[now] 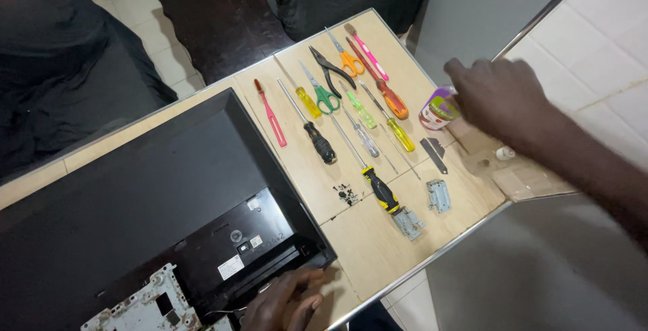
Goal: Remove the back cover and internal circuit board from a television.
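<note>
My right hand (499, 98) reaches across the far right of the wooden table (378, 250) and closes over the right side of a small purple, green and red container (435, 112); the hand is blurred. At the bottom, my left hand (283, 300) rests on the table with loose fingers, touching the near corner of a black flat screen (135, 203) that lies face down. It holds nothing. A grey metal plate (145, 304) sits on the screen's back.
Between the hands lie several screwdrivers (317, 139), green scissors (324, 95), orange scissors (347, 61), black pliers (331, 68), a pink tool (270, 112), loose dark screws (346, 194) and two metal brackets (408, 222). Beside them are a blade (434, 154) and a small white bottle (505, 153).
</note>
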